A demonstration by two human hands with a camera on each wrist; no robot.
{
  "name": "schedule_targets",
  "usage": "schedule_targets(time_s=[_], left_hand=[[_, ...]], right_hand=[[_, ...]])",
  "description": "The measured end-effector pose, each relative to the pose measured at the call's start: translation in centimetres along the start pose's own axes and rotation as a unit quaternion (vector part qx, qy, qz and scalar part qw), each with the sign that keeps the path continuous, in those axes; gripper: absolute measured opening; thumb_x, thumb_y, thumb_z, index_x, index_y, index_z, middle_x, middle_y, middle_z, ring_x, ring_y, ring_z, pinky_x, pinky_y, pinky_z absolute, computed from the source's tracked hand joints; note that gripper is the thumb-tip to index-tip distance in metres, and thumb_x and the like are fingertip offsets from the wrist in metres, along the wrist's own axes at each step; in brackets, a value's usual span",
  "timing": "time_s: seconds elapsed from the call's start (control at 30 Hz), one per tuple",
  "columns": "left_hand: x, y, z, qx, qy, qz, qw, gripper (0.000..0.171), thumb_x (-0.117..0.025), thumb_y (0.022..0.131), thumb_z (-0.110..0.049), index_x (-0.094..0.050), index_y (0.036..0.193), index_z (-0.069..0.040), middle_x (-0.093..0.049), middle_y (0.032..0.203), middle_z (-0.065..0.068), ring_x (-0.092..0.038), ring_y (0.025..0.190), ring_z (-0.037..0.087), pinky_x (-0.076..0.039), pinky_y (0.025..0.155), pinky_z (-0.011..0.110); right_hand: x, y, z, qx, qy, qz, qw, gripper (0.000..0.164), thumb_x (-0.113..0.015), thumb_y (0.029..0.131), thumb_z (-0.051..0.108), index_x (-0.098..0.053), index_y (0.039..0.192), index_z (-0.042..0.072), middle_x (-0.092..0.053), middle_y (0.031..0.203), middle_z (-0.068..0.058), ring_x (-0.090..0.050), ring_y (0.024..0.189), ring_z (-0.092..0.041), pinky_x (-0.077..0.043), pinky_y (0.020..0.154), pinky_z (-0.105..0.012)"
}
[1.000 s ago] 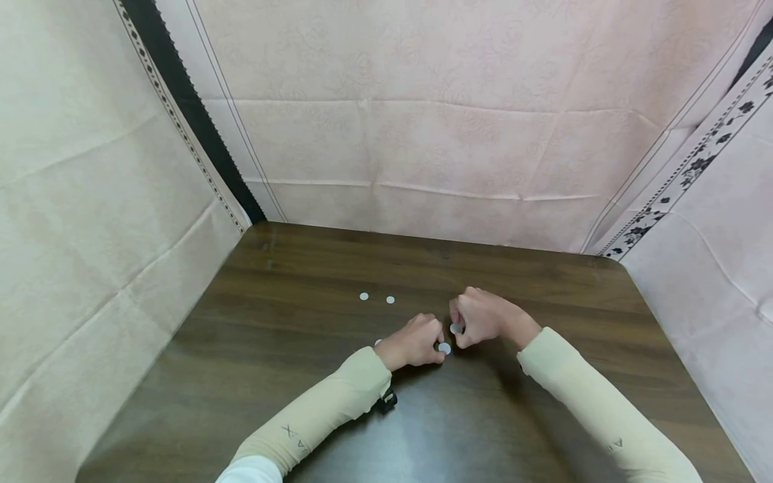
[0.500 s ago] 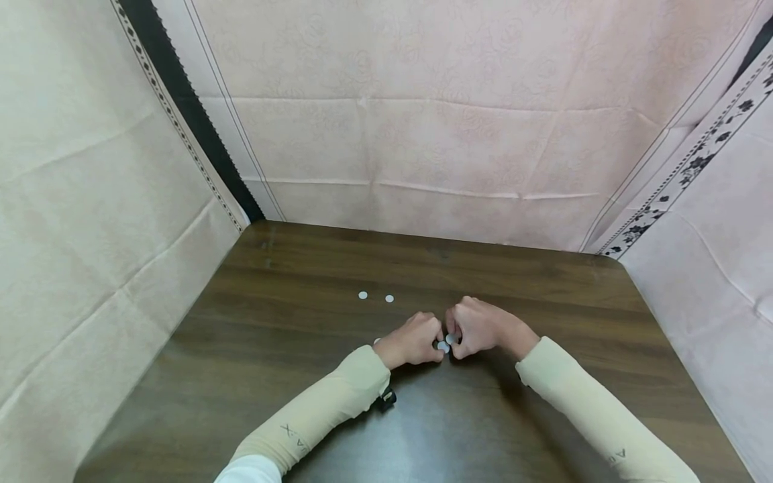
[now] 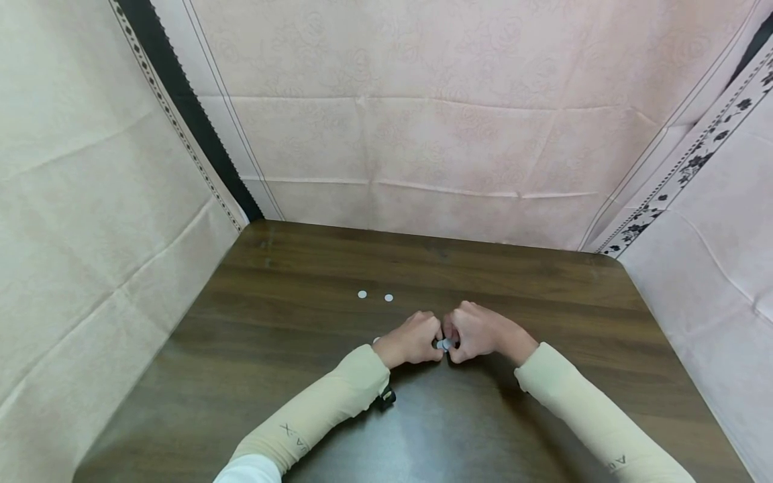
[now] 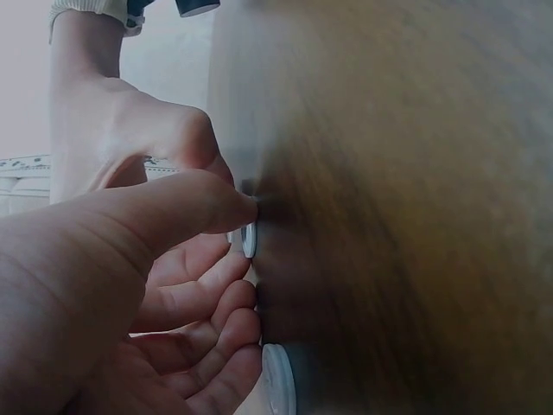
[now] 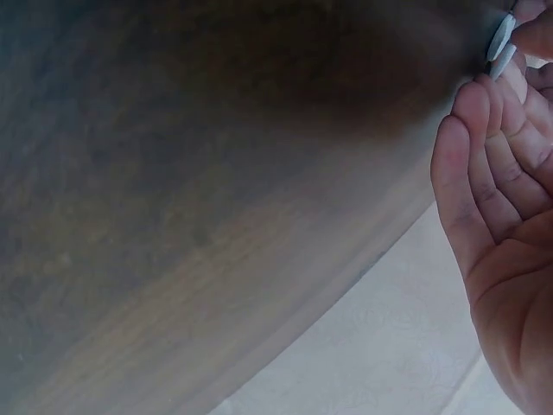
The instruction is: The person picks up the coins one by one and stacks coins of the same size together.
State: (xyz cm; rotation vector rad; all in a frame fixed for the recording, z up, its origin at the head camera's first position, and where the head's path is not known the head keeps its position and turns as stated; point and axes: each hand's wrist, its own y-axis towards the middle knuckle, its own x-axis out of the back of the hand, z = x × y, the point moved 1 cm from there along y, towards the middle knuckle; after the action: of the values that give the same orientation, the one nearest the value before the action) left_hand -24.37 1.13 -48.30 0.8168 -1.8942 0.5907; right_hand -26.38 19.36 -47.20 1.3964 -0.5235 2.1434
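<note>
My left hand (image 3: 415,337) rests low over the brown wooden table, thumb and fingers pinching a small white disc (image 3: 439,345). Right beside it, my right hand (image 3: 480,331) pinches a second white disc (image 3: 447,344), and the two discs meet or overlap in the narrow gap between the hands. In the right wrist view one disc (image 5: 501,37) lies against another disc (image 5: 504,60) near the fingertips. The left wrist view has a disc (image 4: 250,239) at the left thumb, partly hidden by it. Another disc (image 4: 279,380) lies flat by the little-finger side of that hand.
Two white discs, a left one (image 3: 362,294) and a right one (image 3: 389,298), lie farther back on the table (image 3: 290,335). A third disc (image 3: 377,339) is mostly hidden behind the left wrist. Pale cloth (image 3: 423,147) hangs around the table's back and sides.
My right hand has moved left and slightly toward me with its disc, up to the disc in my left hand. The left hand has hardly moved.
</note>
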Motion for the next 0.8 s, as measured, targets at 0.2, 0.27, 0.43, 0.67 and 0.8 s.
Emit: schedule_targets(time_s=[0.2, 0.27, 0.43, 0.67, 0.8], left_hand=[[-0.08, 0.03, 0.05, 0.002, 0.002, 0.001, 1.0000, 0.016, -0.082, 0.087, -0.018, -0.072, 0.075, -0.014, -0.061, 0.082, -0.004, -0.051, 0.084, 0.010, -0.043, 0.074, 0.022], [-0.03, 0.02, 0.04, 0.004, 0.000, 0.002, 1.0000, 0.018, -0.082, 0.088, -0.019, -0.070, 0.075, -0.014, -0.061, 0.083, -0.003, -0.051, 0.084, 0.011, -0.043, 0.074, 0.023], [0.08, -0.04, -0.03, 0.008, -0.009, 0.005, 0.9999, 0.023, -0.082, 0.088, -0.019, -0.067, 0.071, -0.015, -0.056, 0.083, -0.004, -0.050, 0.086, 0.012, -0.042, 0.076, 0.024], [0.09, -0.10, -0.06, 0.008, -0.009, 0.003, 0.9999, 0.025, -0.081, 0.087, -0.018, -0.066, 0.068, -0.017, -0.053, 0.079, -0.005, -0.049, 0.085, 0.012, -0.041, 0.077, 0.024], [0.12, -0.12, -0.15, 0.014, -0.004, 0.005, 0.9999, 0.020, -0.081, 0.088, -0.019, -0.068, 0.074, -0.016, -0.055, 0.083, -0.004, -0.050, 0.086, 0.012, -0.042, 0.078, 0.025]], right_hand=[[-0.22, -0.07, 0.03, 0.007, 0.012, -0.007, 1.000, 0.010, -0.079, 0.075, 0.014, -0.070, 0.078, 0.014, -0.067, 0.069, 0.008, -0.052, 0.054, 0.005, -0.048, 0.052, -0.017], [-0.27, -0.08, -0.01, 0.009, 0.013, -0.010, 1.000, 0.010, -0.079, 0.075, 0.013, -0.070, 0.077, 0.014, -0.067, 0.069, 0.007, -0.052, 0.055, 0.005, -0.048, 0.052, -0.017], [-0.36, -0.21, -0.02, 0.011, 0.012, -0.018, 1.000, 0.011, -0.080, 0.075, 0.013, -0.070, 0.078, 0.015, -0.068, 0.071, 0.008, -0.055, 0.058, 0.006, -0.050, 0.055, -0.017], [-0.42, -0.35, 0.11, 0.008, 0.009, -0.024, 1.000, 0.010, -0.081, 0.077, 0.014, -0.072, 0.083, 0.015, -0.070, 0.074, 0.010, -0.060, 0.063, 0.006, -0.053, 0.061, -0.016], [-0.45, -0.45, 0.04, 0.004, 0.020, -0.020, 1.000, 0.009, -0.081, 0.079, 0.014, -0.074, 0.085, 0.015, -0.071, 0.076, 0.010, -0.062, 0.065, 0.005, -0.054, 0.062, -0.017]])
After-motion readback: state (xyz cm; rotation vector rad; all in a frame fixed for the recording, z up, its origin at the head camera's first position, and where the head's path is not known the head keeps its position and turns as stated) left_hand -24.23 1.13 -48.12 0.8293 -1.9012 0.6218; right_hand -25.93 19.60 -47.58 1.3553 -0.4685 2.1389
